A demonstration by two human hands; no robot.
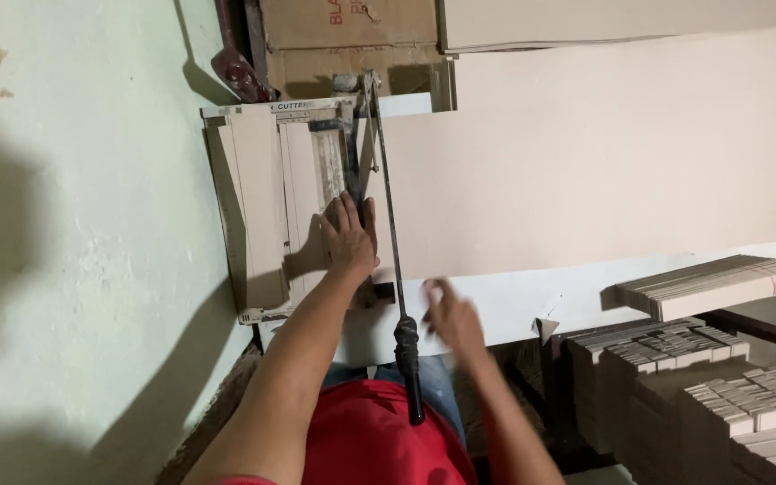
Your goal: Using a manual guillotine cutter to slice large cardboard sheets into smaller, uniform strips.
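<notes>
Pressing flat with fingers spread, the left hand (348, 235) lies on the bed of a paper cutter (262, 207), palm down on the card strips just beside the blade line. The cutter sits against a pale green wall (74, 224), its bed carrying long beige strips (253, 189) laid lengthwise. The blade arm (388, 207) runs from the pivot at the far end of the cutter toward the person, ending in a black handle (409, 364) that hangs over the near edge above a red shirt (365, 436). The right hand (453, 319) is blurred, just right of the handle and apart from it, over the near edge of a large beige board (586, 162) that spreads rightward from the blade; it looks loosely open and holds nothing, though the blur leaves its exact shape unclear. To the right, near the table edge, bundles of cut card strips (707, 286) are stacked, with more piled stacks (720, 377) below them. Cardboard boxes (343, 36) stand behind the cutter.
</notes>
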